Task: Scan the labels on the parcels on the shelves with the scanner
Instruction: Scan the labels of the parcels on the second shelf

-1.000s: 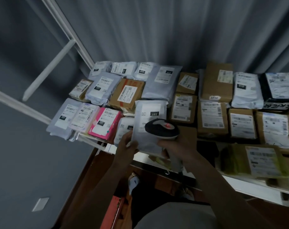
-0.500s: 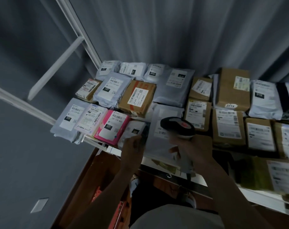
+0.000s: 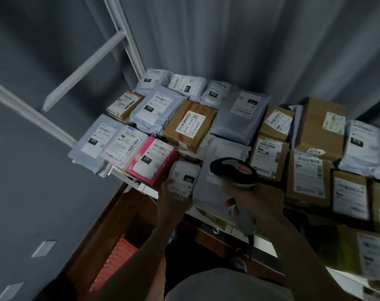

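Observation:
My right hand (image 3: 254,198) grips a black-and-grey handheld scanner (image 3: 234,172), whose head with a red button hovers over a grey poly-bag parcel (image 3: 215,168) at the shelf's front edge. My left hand (image 3: 171,198) holds the near edge of a small white parcel (image 3: 183,179) with a "231" label, just left of the grey bag. A pink parcel (image 3: 151,160) lies directly to the left of it. Several labelled bags and cardboard boxes cover the white shelf (image 3: 262,248).
A brown box (image 3: 190,126) with a white label sits behind the pink parcel. Cardboard boxes (image 3: 308,177) fill the right side. A white shelf upright (image 3: 128,40) and brace stand at left. A grey curtain hangs behind. Below are a wooden frame and a red crate (image 3: 115,259).
My left hand let go of the grey bag and moved left onto the small white parcel. The grey bag now lies flat on the shelf. The scanner stayed over the bag.

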